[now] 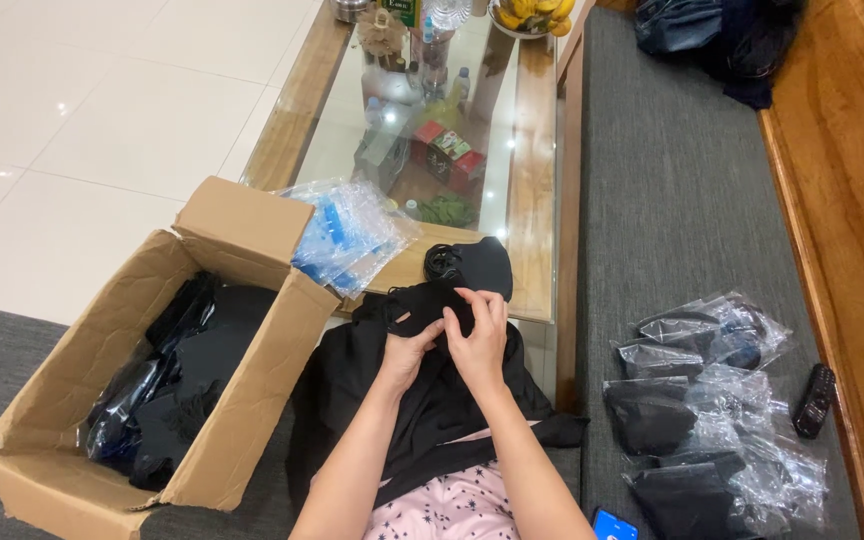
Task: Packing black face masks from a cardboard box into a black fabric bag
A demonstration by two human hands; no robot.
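Observation:
My left hand [407, 352] and my right hand [480, 335] meet over my lap, both gripping a black fabric face mask [414, 302] by its near edge. Another black mask [472, 263] with coiled straps lies just beyond, on the edge of the glass table. A heap of black cloth [432, 400] covers my lap under the hands.
An open cardboard box [62, 400] with black masks stands at my left. A stack of clear plastic bags [347, 235] rests on the wood-framed glass table [532, 200]. Bagged masks [702, 420], a dark remote [814, 400] and a phone [612, 525] lie on the grey cushion at right.

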